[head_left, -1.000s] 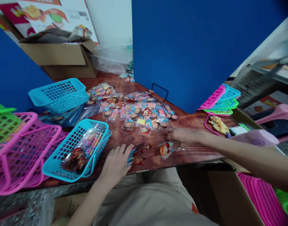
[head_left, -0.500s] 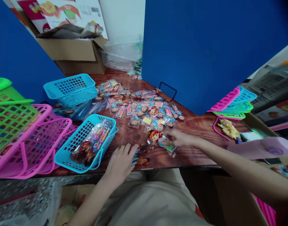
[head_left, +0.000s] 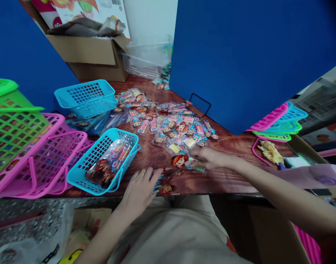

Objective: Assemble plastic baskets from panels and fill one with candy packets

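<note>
My left hand (head_left: 139,190) lies flat, fingers stretched, on a small stack of cartoon-face packets (head_left: 168,187) at the near edge of the wooden table (head_left: 228,176). My right hand (head_left: 209,158) reaches in from the right and pinches a packet with a red-haired cartoon face (head_left: 180,160) just above that stack. Behind both hands a wide heap of the same clear-wrapped packets (head_left: 170,123) covers the table's middle. Left of my left hand stands a blue basket (head_left: 102,163) holding a bundle of packets.
Pink baskets (head_left: 47,154) and a green basket (head_left: 11,128) crowd the left. Another blue basket (head_left: 85,97) and a cardboard box (head_left: 93,55) stand behind. A blue partition (head_left: 239,55) rises at the back. Stacked basket lids (head_left: 278,121) lie right.
My right hand has carried the red-haired packet leftward, from the table's right front toward the stack under my left hand. The left hand has stayed put. The view shifted slightly.
</note>
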{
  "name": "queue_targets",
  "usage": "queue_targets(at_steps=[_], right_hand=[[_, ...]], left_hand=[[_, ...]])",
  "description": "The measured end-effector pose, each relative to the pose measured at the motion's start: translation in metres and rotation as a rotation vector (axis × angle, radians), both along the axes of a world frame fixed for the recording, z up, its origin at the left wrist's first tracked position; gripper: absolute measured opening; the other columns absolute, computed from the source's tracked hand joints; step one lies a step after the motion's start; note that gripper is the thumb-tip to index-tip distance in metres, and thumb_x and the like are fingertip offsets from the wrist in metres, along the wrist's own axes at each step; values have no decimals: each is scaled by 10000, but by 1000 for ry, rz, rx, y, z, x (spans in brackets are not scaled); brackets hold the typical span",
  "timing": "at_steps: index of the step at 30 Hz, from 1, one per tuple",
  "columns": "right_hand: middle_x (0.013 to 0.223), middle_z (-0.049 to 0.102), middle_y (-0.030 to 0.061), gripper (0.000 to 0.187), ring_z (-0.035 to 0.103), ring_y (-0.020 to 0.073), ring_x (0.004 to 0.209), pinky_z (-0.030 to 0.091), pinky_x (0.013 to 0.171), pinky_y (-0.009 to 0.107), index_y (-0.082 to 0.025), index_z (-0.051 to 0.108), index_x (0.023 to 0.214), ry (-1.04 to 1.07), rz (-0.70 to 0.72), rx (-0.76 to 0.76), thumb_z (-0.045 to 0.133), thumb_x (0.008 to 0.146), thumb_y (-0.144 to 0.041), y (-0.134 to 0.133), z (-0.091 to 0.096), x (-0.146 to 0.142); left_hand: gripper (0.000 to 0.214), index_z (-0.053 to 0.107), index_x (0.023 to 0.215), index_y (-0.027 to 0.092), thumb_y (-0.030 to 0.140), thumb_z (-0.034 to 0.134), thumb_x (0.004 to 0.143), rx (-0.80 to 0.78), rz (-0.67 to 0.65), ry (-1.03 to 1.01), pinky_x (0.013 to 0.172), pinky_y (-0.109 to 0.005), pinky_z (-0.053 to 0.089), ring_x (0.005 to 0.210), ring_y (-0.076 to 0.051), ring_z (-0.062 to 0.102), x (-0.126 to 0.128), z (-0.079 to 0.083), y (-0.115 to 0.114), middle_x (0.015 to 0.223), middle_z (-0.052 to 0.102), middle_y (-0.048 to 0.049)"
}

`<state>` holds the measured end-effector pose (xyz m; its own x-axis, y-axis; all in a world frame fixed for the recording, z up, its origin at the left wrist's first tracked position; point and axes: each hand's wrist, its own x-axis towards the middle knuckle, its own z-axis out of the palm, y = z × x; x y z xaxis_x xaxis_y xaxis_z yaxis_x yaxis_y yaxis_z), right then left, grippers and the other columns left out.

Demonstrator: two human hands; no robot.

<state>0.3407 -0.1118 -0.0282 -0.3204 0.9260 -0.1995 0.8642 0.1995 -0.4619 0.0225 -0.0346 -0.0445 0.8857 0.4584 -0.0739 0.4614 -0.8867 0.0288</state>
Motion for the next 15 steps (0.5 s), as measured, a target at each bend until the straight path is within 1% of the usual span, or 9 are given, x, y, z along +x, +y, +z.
queue_targets(at_steps=[2,4,5,7,9,11,13,15], right_hand=[[849,617,65,181,546,185,765,417,687,292,-166,588,889,-49,61,19,525,903,-334,8,16,6],[943,644,90,107,571,229,926,423,805,336,-168,619,906,-150,173,95,557,866,-245,25,29,9],[1009,650,101,106,565,248,1007,408,869,362,-171,633,922,-209,245,132,565,846,-197,35,34,8],[1100,655,107,208,568,255,1067,381,928,383,-180,648,989,-330,371,179,533,832,-107,57,41,0],[1067,680,105,322,610,233,998,389,900,369,-183,639,1081,-448,470,183,467,846,-47,77,44,-13],[943,707,99,384,638,218,885,399,845,356,-170,615,1166,-564,560,165,433,859,-28,92,45,-26],[835,708,83,403,639,216,825,397,825,356,-163,596,1220,-654,632,159,438,870,-40,102,47,-36],[802,704,66,427,634,215,830,387,842,359,-198,584,1260,-681,680,173,446,881,-58,106,46,-42]], left_hand=[[690,385,1385,233,178,676,762,-4,-9,-7,948,-418,445,1064,-276,535,-1,1,0,1209,540,-92],[686,385,1383,228,172,674,763,-10,-15,-9,955,-422,443,1069,-278,533,-1,1,-1,1221,534,-96],[683,388,1381,227,172,673,763,-12,-17,-6,952,-423,446,1064,-278,534,-1,2,-1,1218,535,-97],[681,391,1378,227,168,673,761,-9,-19,-3,946,-427,449,1055,-279,534,0,2,-3,1206,538,-95],[686,389,1379,228,158,670,757,-2,-18,-10,951,-429,446,1062,-280,531,0,2,-4,1202,538,-92],[688,387,1380,229,151,664,756,-2,-16,-15,954,-428,442,1066,-278,529,0,2,-4,1200,538,-90],[682,387,1382,229,149,653,759,-13,-12,-8,947,-428,442,1063,-276,530,-1,2,-4,1199,539,-92],[679,385,1384,232,146,642,761,-24,-10,1,941,-429,441,1062,-275,531,-1,1,-4,1206,538,-95]])
